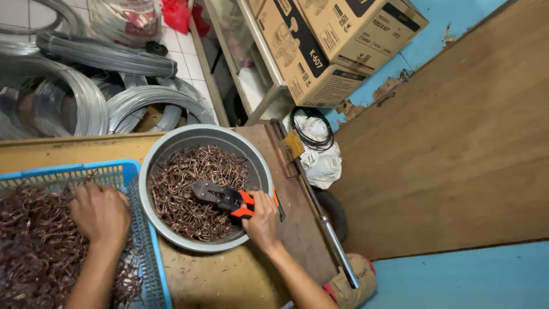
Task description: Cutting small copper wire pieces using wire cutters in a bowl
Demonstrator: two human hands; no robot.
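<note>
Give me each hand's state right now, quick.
Left hand: palm down in the copper wire pieces in the blue basket; grip cannot be told.
Right hand: closed on the orange-handled cutter.

right hand (pixel 262 220): grips cutter (pixel 224 198) over bowl (pixel 150 171) | left hand (pixel 100 213): in basket (pixel 150 252), probably grasping wire

Even, fairly bright indoor light, soft shadows, sharp focus throughout, slight wide-angle bending toward the edges.

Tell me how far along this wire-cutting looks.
Done: the basin holds a heap of copper pieces. In hand: the right hand holds the cutter over them; the left hand rests in the crate's tangle. Left: that large tangle.
</note>
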